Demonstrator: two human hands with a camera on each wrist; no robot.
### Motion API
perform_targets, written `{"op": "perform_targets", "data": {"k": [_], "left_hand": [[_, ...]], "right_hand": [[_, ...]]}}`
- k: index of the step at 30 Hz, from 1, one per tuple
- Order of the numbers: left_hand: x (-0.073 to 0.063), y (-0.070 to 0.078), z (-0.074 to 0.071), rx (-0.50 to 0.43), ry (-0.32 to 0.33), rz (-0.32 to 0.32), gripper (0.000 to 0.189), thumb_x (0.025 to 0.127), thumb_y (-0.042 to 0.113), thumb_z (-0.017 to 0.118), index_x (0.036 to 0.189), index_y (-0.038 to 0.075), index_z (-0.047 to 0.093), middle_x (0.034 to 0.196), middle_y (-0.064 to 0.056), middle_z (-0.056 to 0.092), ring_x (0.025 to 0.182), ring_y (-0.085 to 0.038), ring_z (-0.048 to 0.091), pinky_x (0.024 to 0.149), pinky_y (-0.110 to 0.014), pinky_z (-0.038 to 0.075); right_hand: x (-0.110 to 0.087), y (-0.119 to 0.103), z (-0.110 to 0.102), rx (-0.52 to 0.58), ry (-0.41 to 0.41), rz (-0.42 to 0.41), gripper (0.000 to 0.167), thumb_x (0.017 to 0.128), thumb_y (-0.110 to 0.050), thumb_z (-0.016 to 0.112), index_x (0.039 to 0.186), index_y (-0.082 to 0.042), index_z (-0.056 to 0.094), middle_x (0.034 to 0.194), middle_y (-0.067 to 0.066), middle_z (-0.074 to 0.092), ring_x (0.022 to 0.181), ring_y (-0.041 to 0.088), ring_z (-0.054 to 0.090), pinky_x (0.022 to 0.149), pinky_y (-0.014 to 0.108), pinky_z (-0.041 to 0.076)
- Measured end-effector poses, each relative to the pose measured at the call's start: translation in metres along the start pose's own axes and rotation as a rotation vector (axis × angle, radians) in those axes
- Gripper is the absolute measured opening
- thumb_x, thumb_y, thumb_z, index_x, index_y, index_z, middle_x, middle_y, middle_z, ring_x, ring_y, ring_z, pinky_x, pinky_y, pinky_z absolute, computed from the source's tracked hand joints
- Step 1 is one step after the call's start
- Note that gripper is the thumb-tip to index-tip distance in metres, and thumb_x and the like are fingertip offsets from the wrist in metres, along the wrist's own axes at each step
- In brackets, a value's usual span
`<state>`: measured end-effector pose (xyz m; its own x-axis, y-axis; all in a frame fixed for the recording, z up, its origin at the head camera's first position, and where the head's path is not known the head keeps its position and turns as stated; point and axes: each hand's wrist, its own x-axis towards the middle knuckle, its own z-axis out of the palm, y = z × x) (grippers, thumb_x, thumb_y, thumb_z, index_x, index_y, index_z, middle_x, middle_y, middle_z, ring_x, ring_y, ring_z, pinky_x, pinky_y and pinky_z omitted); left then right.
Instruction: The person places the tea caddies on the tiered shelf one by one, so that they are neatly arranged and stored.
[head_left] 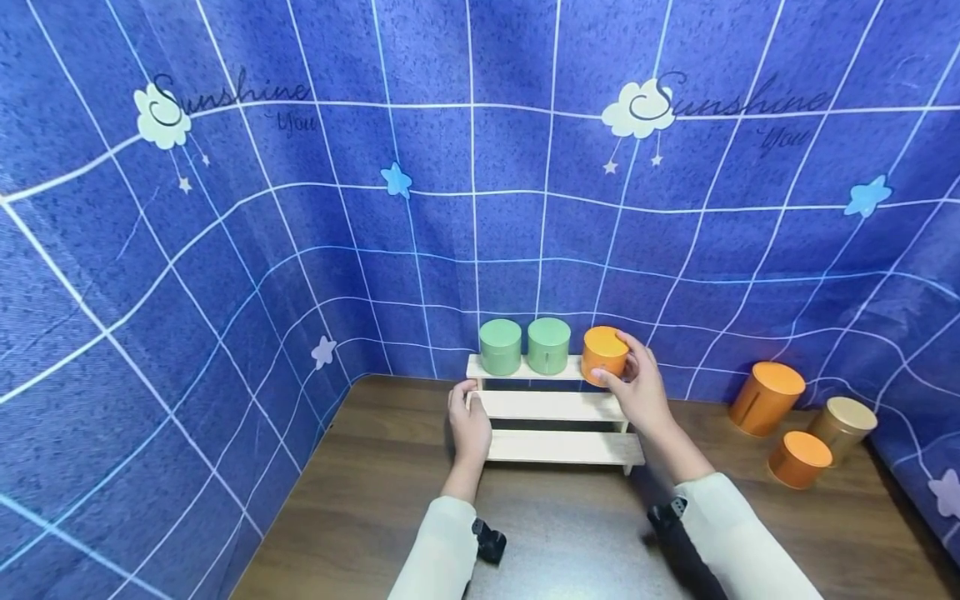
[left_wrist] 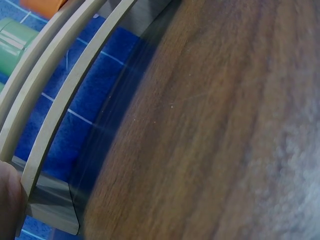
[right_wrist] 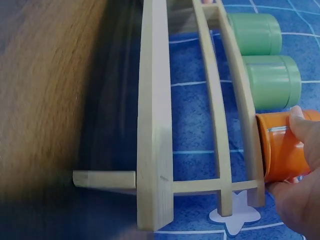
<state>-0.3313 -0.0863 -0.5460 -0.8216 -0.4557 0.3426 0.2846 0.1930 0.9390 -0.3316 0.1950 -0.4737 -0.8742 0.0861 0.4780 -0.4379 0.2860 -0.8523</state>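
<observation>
A pale wooden three-tier rack (head_left: 555, 406) stands on the table against the blue curtain. On its top tier are two round green tins, a left one (head_left: 500, 347) and a right one (head_left: 548, 345). My right hand (head_left: 643, 390) pinches an orange tin (head_left: 604, 348) between thumb and fingers at the right end of that tier. In the right wrist view the orange tin (right_wrist: 287, 147) has its base at the top board, level with the green tins. My left hand (head_left: 470, 423) grips the rack's left end; only part of its thumb (left_wrist: 9, 200) shows in the left wrist view.
On the right side of the brown wooden table (head_left: 570, 533) stand a tall orange tin (head_left: 767, 400), a short orange tin (head_left: 799, 460) and a gold tin (head_left: 843, 429). The patterned blue curtain (head_left: 510, 233) rises behind the rack and along both sides.
</observation>
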Motion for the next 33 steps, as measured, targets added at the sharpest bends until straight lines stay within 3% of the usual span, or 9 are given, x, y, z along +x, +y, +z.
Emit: {"op": "perform_targets", "data": {"k": [3, 7, 10, 19, 33], "left_hand": [[0.000, -0.001, 0.001, 0.006, 0.002, 0.000, 0.023, 0.101, -0.002, 0.054, 0.119, 0.003, 0.067, 0.123, -0.017, 0.065, 0.130, -0.034, 0.060, 0.115, -0.052, 0.045], [-0.001, -0.001, 0.000, 0.004, 0.001, -0.009, 0.023, 0.101, -0.001, 0.054, 0.120, 0.003, 0.067, 0.124, -0.018, 0.065, 0.131, -0.034, 0.060, 0.116, -0.052, 0.045], [-0.001, -0.001, 0.000, -0.006, -0.003, -0.015, 0.023, 0.101, -0.001, 0.054, 0.120, 0.002, 0.067, 0.125, -0.018, 0.065, 0.132, -0.035, 0.059, 0.117, -0.051, 0.044], [0.000, 0.000, 0.001, -0.003, -0.006, -0.005, 0.024, 0.101, -0.001, 0.053, 0.121, 0.001, 0.066, 0.124, -0.019, 0.064, 0.131, -0.034, 0.059, 0.117, -0.051, 0.044], [0.001, 0.001, 0.002, 0.014, -0.007, -0.003, 0.023, 0.101, -0.003, 0.053, 0.120, 0.000, 0.066, 0.124, -0.020, 0.064, 0.131, -0.035, 0.059, 0.117, -0.052, 0.044]], "right_hand": [[0.004, 0.004, 0.000, 0.020, -0.024, 0.008, 0.092, 0.086, 0.003, 0.082, 0.163, -0.004, 0.032, 0.153, 0.027, 0.046, 0.140, 0.041, 0.054, 0.107, 0.009, 0.045], [0.009, 0.007, -0.001, 0.020, -0.048, 0.024, 0.095, 0.088, 0.000, 0.082, 0.165, -0.005, 0.026, 0.156, 0.028, 0.048, 0.147, 0.042, 0.049, 0.123, 0.038, 0.043], [0.010, 0.007, -0.001, -0.006, -0.052, 0.037, 0.094, 0.088, -0.004, 0.083, 0.165, -0.007, 0.028, 0.156, 0.028, 0.048, 0.148, 0.043, 0.048, 0.124, 0.054, 0.040], [0.013, 0.003, -0.001, -0.091, -0.079, 0.053, 0.099, 0.090, -0.011, 0.083, 0.167, -0.008, 0.021, 0.160, 0.030, 0.045, 0.149, 0.045, 0.047, 0.123, 0.053, 0.041], [0.015, 0.002, -0.002, -0.175, -0.115, 0.070, 0.106, 0.088, -0.008, 0.084, 0.169, -0.011, 0.016, 0.162, 0.031, 0.044, 0.148, 0.043, 0.049, 0.121, 0.052, 0.044]]}}
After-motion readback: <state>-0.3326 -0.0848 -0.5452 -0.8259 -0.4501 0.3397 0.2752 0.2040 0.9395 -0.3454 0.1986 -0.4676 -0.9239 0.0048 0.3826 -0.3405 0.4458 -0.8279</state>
